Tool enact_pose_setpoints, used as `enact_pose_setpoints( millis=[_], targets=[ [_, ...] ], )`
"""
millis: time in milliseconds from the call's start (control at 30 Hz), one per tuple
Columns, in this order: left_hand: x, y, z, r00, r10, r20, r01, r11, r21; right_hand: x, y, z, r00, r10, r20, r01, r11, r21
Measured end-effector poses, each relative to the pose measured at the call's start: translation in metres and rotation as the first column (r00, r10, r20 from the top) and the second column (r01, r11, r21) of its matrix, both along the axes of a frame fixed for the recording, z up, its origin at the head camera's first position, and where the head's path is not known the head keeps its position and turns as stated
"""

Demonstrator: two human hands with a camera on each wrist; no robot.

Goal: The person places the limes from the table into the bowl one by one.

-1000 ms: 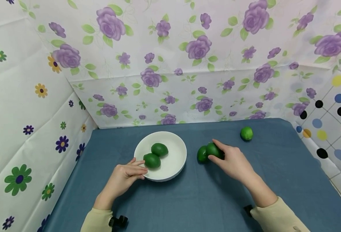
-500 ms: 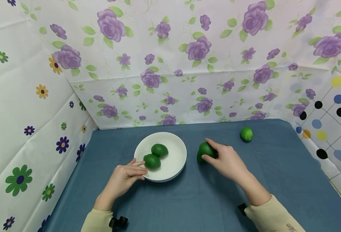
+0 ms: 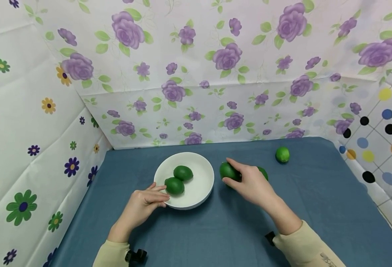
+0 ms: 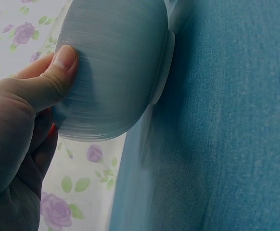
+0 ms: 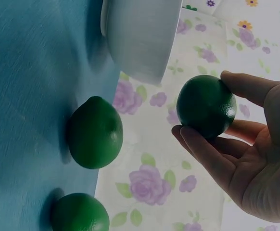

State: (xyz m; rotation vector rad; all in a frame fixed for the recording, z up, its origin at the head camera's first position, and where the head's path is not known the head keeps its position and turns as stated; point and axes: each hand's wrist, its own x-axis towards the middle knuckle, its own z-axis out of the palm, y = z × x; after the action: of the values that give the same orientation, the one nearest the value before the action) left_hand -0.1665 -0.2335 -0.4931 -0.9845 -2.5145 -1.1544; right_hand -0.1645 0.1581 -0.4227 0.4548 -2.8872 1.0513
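Observation:
A white bowl (image 3: 201,185) stands left of the middle on the cloth, with two dark green limes in it, a near lime (image 3: 174,186) and a far lime (image 3: 183,173). My left hand (image 3: 142,202) grips its near-left rim; in the left wrist view the thumb lies against the outer wall. Just right of the bowl, my right hand (image 3: 257,185) holds another lime (image 3: 228,171) between thumb and fingertips, raised above the cloth in the right wrist view. Behind that hand a further lime (image 3: 263,172) is partly hidden.
A brighter green lime (image 3: 282,154) lies at the back right of the blue cloth (image 3: 196,241). In the right wrist view, one lime (image 5: 95,133) and a lower lime (image 5: 81,212) rest on the cloth. A flowered backdrop (image 3: 202,100) rises along the back edge.
My right hand has carried its lime left toward the bowl, and a lime behind the hand now shows on its right side. My left hand and the bowl have stayed put.

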Motion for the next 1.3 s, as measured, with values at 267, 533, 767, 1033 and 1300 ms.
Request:
enact_pose_setpoints(
  millis=[267,533,767,1033,1300],
  targets=[
    [-0.001,0.000,-0.001,1.000,0.000,-0.009,0.000,1.000,0.004,0.000,-0.009,0.002,0.999,0.040,-0.005,-0.040,0.999,-0.012],
    [0.000,-0.001,-0.001,1.000,0.005,-0.015,-0.005,1.000,0.003,0.001,-0.028,0.004,0.992,0.125,-0.023,-0.126,0.989,-0.082],
    [-0.001,-0.001,-0.002,1.000,0.003,-0.011,-0.003,1.000,0.001,0.003,-0.041,0.005,0.989,0.149,-0.024,-0.150,0.986,-0.077],
    [0.001,0.000,-0.001,1.000,0.000,-0.004,0.000,1.000,0.009,0.005,-0.049,0.006,0.983,0.178,-0.048,-0.181,0.981,-0.063],
    [0.000,0.000,-0.002,1.000,0.004,-0.019,-0.004,1.000,0.001,0.003,-0.058,0.007,0.975,0.218,-0.035,-0.219,0.975,-0.048]
  ],
)
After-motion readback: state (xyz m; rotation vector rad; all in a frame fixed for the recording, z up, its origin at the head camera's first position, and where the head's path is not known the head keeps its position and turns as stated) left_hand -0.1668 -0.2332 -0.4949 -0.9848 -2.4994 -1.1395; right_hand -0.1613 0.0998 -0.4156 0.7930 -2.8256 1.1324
